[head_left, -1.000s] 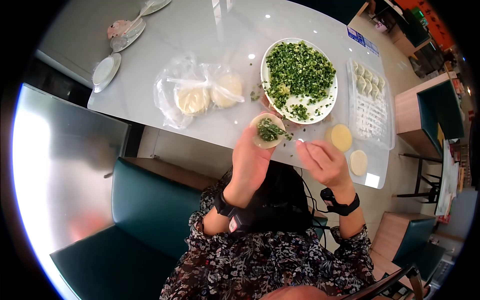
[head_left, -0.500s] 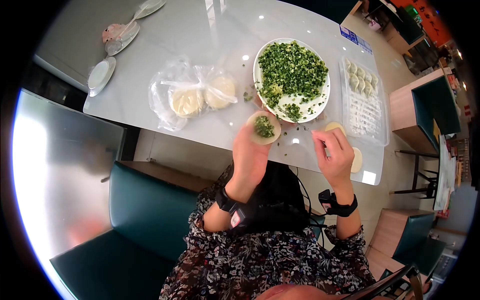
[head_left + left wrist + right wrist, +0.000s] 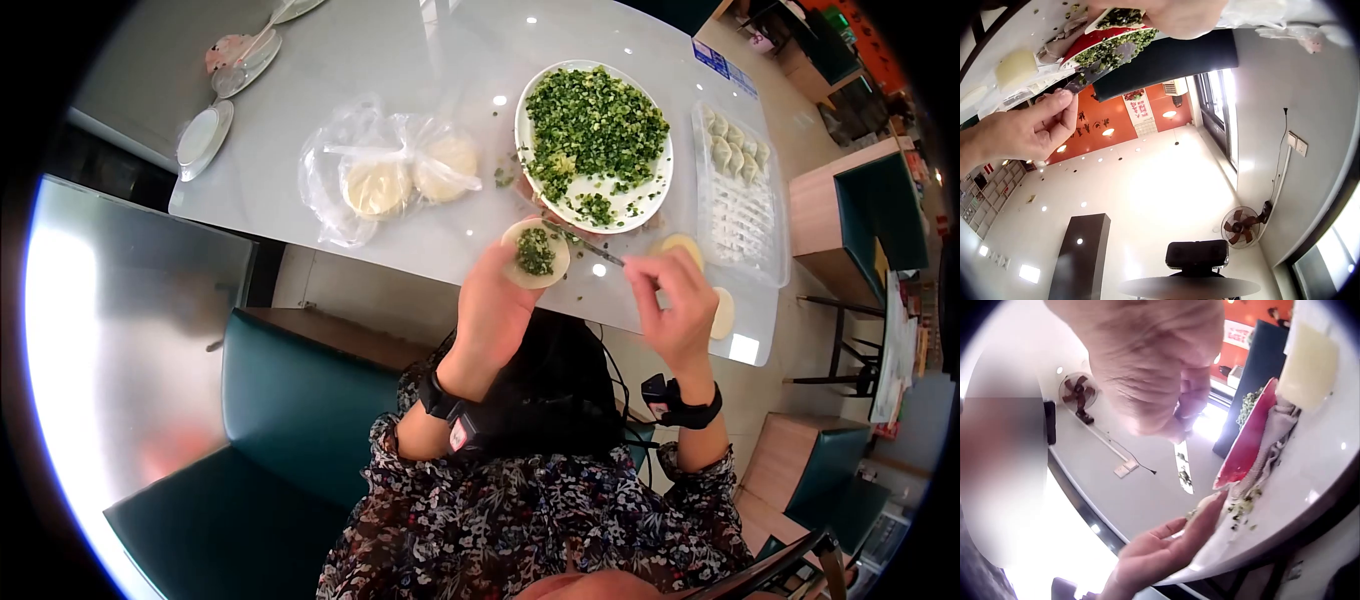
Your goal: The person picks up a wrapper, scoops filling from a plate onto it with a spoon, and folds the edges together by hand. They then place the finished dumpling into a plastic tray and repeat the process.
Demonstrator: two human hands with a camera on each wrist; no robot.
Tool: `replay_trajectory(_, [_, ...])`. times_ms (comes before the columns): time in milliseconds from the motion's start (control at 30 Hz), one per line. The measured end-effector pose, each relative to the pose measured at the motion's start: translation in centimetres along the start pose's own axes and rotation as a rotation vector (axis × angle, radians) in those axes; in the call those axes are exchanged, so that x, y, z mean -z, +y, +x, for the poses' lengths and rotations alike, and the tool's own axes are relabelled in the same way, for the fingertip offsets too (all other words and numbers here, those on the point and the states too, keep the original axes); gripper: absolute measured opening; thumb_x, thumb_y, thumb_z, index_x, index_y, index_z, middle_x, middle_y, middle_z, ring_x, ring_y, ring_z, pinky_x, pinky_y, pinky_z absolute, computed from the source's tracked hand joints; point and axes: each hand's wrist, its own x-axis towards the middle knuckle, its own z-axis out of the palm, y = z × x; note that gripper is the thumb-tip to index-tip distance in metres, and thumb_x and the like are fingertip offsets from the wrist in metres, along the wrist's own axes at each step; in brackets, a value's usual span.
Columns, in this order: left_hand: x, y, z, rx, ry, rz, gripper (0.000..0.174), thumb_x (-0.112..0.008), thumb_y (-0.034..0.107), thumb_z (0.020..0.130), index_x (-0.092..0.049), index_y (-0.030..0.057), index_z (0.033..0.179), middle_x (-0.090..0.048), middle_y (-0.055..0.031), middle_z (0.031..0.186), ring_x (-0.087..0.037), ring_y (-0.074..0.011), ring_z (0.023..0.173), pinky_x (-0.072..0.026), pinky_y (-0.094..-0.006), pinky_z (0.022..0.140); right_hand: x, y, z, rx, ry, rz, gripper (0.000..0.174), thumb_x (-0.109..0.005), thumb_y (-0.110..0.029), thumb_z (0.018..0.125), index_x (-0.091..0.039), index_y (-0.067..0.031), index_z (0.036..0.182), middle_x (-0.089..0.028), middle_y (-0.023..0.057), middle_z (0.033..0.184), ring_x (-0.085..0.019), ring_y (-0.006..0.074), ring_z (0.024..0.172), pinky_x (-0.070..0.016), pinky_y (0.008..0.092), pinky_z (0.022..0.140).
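Observation:
Round pale dough wrapper (image 3: 549,275) rests on the fingers of my left hand (image 3: 492,318), thumb at its edge, with chopped greens (image 3: 535,252) heaped in its middle. My right hand (image 3: 675,305) pinches a thin metal blade (image 3: 600,253), its tip between the wrapper and the near rim of the plate of greens (image 3: 600,130). In the left wrist view, greens cling to the blade (image 3: 1085,80) below the wrapper. The right wrist view has the blade (image 3: 1184,469) hanging from my right hand (image 3: 1160,369), above my left hand (image 3: 1163,553).
Bagged dough rounds (image 3: 378,188) lie at the left. On the right are a clear tray (image 3: 740,215) with several folded dumplings (image 3: 735,155) and loose wrappers (image 3: 722,313) near the table edge. Small dishes (image 3: 203,140) stand at far left; green scraps dot the table (image 3: 400,85).
The blade has moved off the wrapper's filling toward the plate's near rim. The greens on the wrapper now form a compact heap, and my right hand sits slightly farther right.

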Motion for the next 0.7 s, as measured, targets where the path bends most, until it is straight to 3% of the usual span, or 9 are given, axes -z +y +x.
replay_trajectory(33, [0.2,0.2,-0.2,0.001,0.004,0.003,0.045,-0.038,0.020,0.105,-0.047,-0.0067,0.141,-0.058,-0.0152,0.138,-0.055,-0.0277,0.130,-0.0449,-0.0443,0.109,0.3,-0.3,0.3,-0.241,-0.027,0.194,0.009,-0.071,0.001,0.087,-0.071,0.0013,0.097,-0.062,0.0078,0.083,-0.063,0.0172,0.071,-0.0508,0.0283,0.061])
replay_trajectory(67, [0.3,0.4,-0.5,0.005,-0.040,0.004,0.046,-0.038,0.021,0.105,-0.046,-0.0071,0.141,-0.058,-0.0153,0.138,-0.055,-0.0275,0.129,-0.0449,-0.0436,0.109,0.0,-0.3,0.2,-0.246,-0.027,0.198,0.009,-0.071,0.001,0.087,-0.071,0.0013,0.097,-0.062,0.0078,0.083,-0.063,0.0172,0.071,-0.0508,0.0283,0.061])
replay_trajectory(133, [0.2,0.6,-0.9,0.015,-0.084,0.008,0.047,-0.039,0.022,0.105,-0.045,-0.0076,0.142,-0.058,-0.0153,0.138,-0.055,-0.0272,0.129,-0.0448,-0.0428,0.109,-0.7,0.2,0.2,-0.422,-0.061,0.535,0.004,-0.069,-0.001,0.092,-0.071,0.0011,0.095,-0.064,0.0071,0.082,-0.063,0.0129,0.070,-0.0488,0.0259,0.061])
replay_trajectory(267, [-0.4,1.2,-1.7,0.016,-0.116,0.020,0.048,-0.036,0.024,0.106,-0.046,-0.0068,0.142,-0.059,-0.0153,0.137,-0.056,-0.0259,0.128,-0.0449,-0.0402,0.108,-1.5,0.8,0.4,-0.455,-0.135,0.398,0.009,-0.068,-0.008,0.094,-0.070,0.0006,0.093,-0.066,0.0024,0.082,-0.059,0.0091,0.070,-0.0441,0.0228,0.059])
replay_trajectory(433, [-1.0,1.8,-1.9,0.024,-0.125,0.021,0.047,-0.034,0.024,0.107,-0.048,-0.0065,0.140,-0.060,-0.0146,0.135,-0.057,-0.0248,0.126,-0.0452,-0.0391,0.107,-0.8,0.3,0.5,-0.495,-0.101,0.455,0.009,-0.068,-0.009,0.094,-0.071,0.0000,0.093,-0.066,0.0019,0.083,-0.058,0.0086,0.069,-0.0426,0.0231,0.057])
replay_trajectory(500, [-1.3,1.9,-1.8,0.051,-0.089,0.012,0.052,-0.030,0.019,0.103,-0.044,-0.0137,0.142,-0.055,-0.0239,0.143,-0.053,-0.0315,0.134,-0.0392,-0.0449,0.117,-0.3,0.5,0.2,-0.523,-0.109,0.474,0.008,-0.068,-0.008,0.093,-0.071,-0.0003,0.093,-0.066,0.0020,0.083,-0.058,0.0087,0.069,-0.0426,0.0230,0.057])
replay_trajectory(700, [-1.2,1.9,-1.8,0.093,-0.103,-0.039,0.052,-0.030,0.019,0.104,-0.042,-0.0137,0.143,-0.054,-0.0247,0.143,-0.053,-0.0328,0.133,-0.0405,-0.0453,0.117,-0.2,0.1,0.1,-0.468,-0.147,0.430,0.009,-0.068,-0.008,0.094,-0.072,-0.0002,0.093,-0.066,0.0021,0.082,-0.058,0.0083,0.069,-0.0431,0.0220,0.058])
